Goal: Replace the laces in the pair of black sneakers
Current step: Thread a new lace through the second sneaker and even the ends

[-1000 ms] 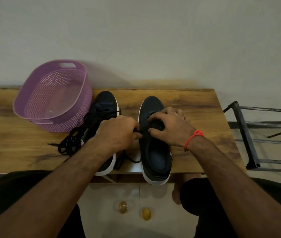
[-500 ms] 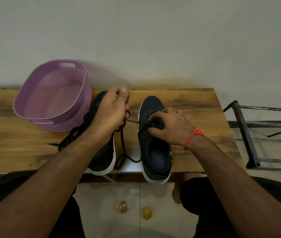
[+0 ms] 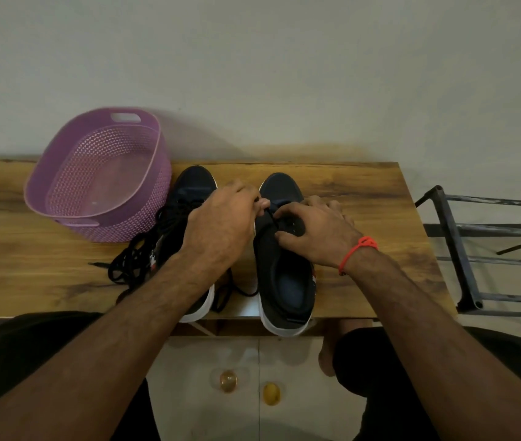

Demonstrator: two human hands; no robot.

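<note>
While both sneakers stand side by side on the wooden table [image 3: 364, 192], toes toward the wall and heels at the near edge, both hands work at the right sneaker [image 3: 284, 275].

Left hand [image 3: 221, 227]: positioned over the gap between the two shoes, partly covering the left sneaker [image 3: 192, 186]. Its fingertips meet at the front of the right sneaker's eyelet area and pinch a thin black lace [image 3: 270, 214] there. The exact eyelet cannot be determined.

Right hand [image 3: 313, 230]: placed on the tongue and eyelet area of the right sneaker. Fingers are curled, with the thumb and forefinger bearing on the upper next to the lace. Whether they clamp the lace itself or only the shoe fabric cannot be told. A red cord bracelet [image 3: 359, 249] sits on this wrist.

Lace routing: a loose length of black lace [image 3: 237, 292] trails on the table between the two heels. A tangled heap of black laces [image 3: 138, 259] lies against the outer side of the left sneaker, near the table's front.

Surroundings: a purple perforated basket [image 3: 62, 173] stands on the table just beside the left sneaker's toe. A dark metal rack [image 3: 456, 249] stands on the floor past the table's right end.
</note>
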